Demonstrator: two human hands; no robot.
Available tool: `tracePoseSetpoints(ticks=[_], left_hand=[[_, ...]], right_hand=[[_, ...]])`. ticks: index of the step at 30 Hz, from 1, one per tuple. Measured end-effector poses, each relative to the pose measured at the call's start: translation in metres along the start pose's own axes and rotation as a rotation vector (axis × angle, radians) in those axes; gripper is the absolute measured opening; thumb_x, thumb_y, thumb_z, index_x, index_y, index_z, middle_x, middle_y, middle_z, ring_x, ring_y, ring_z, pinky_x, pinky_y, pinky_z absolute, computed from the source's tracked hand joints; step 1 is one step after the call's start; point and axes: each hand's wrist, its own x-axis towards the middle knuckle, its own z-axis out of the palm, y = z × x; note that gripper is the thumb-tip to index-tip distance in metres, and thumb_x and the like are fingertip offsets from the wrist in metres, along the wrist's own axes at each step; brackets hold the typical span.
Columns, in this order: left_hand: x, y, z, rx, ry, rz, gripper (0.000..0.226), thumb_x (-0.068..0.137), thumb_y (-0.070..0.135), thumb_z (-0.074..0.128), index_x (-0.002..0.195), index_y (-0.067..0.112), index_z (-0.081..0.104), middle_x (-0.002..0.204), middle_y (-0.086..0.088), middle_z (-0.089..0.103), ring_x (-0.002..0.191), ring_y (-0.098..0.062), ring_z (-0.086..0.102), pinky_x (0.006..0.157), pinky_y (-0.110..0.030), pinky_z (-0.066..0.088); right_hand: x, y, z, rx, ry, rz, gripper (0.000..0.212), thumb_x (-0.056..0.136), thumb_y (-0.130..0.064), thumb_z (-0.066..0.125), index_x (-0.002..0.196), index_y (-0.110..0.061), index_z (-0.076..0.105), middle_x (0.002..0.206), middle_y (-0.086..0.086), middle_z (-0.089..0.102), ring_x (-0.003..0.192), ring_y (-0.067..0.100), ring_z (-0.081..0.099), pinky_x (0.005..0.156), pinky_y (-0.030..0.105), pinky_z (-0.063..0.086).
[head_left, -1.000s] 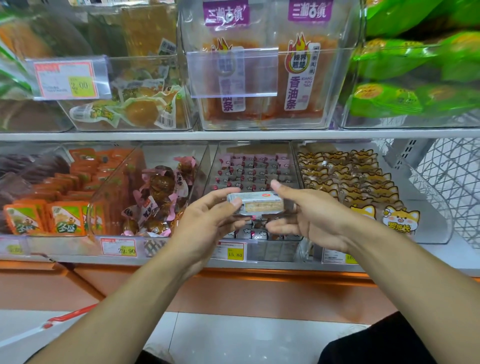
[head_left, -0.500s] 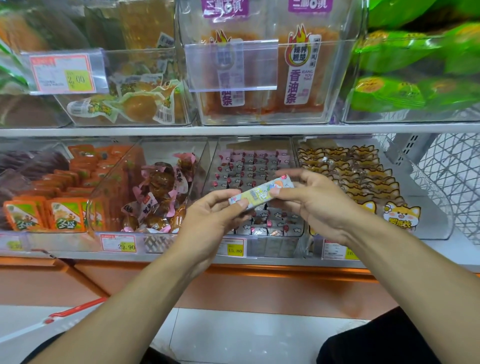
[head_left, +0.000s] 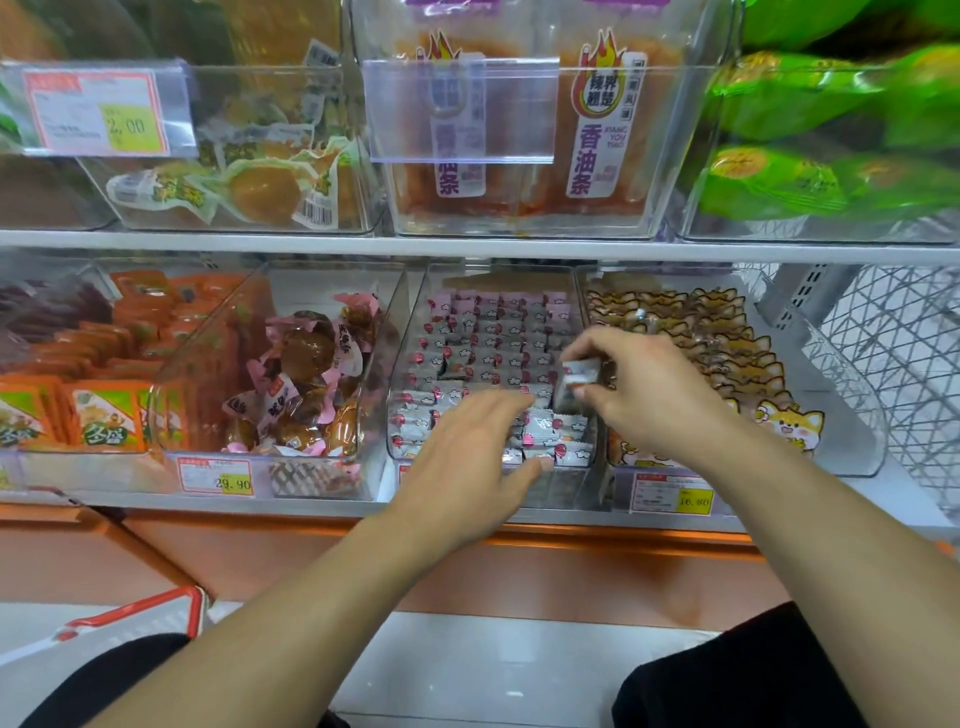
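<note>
A small grey-and-white snack packet (head_left: 575, 382) is pinched between the thumb and fingers of my right hand (head_left: 636, 392), just above the right side of a clear bin (head_left: 410, 332) filled with rows of the same little packets (head_left: 483, 343). My left hand (head_left: 470, 457) reaches over the bin's front edge with fingers spread and nearly straight, holding nothing; its fingertips lie over the front rows of packets.
Clear bins flank it: pink-wrapped brown snacks (head_left: 306, 374) to the left, orange packs (head_left: 104, 410) farther left, cat-print packets (head_left: 727, 353) to the right. The upper shelf (head_left: 467, 247) hangs close above with more bins. A red-handled basket (head_left: 145, 616) sits low left.
Both hands held the packet between them in front of the shelf. Now my left hand has let go and spread over the bin, while my right hand has carried the packet down toward the bin.
</note>
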Motion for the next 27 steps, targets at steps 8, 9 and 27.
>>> tracePoseSetpoints(ticks=[8,9,27], left_hand=[[0.017,0.002,0.014,0.228,-0.100,0.010,0.085,0.088,0.066,0.057,0.155,0.021,0.030,0.160,0.001,0.033,0.149,-0.020,0.022,0.125,-0.041,0.009],[0.019,0.002,0.015,0.236,-0.110,0.011,0.086,0.087,0.066,0.057,0.156,0.022,0.029,0.161,0.000,0.031,0.150,-0.021,0.019,0.125,-0.042,0.007],[0.023,0.001,0.019,0.264,-0.219,0.041,0.094,0.085,0.065,0.061,0.158,0.023,0.021,0.160,0.003,0.031,0.151,-0.022,0.014,0.125,-0.048,0.005]], right_hand=[[0.009,-0.013,0.016,-0.484,-0.047,-0.084,0.031,0.084,-0.022,0.072,0.112,-0.029,0.060,0.108,0.005,0.067,0.112,0.028,0.055,0.098,0.037,0.036],[0.011,-0.013,0.018,-0.544,-0.057,-0.095,0.028,0.085,-0.025,0.071,0.111,-0.029,0.063,0.109,0.005,0.068,0.115,0.027,0.055,0.104,0.038,0.033],[0.043,-0.008,0.033,-0.754,-0.149,0.130,0.010,0.095,-0.019,0.054,0.098,-0.028,0.057,0.092,-0.007,0.057,0.111,0.021,0.060,0.102,0.039,0.042]])
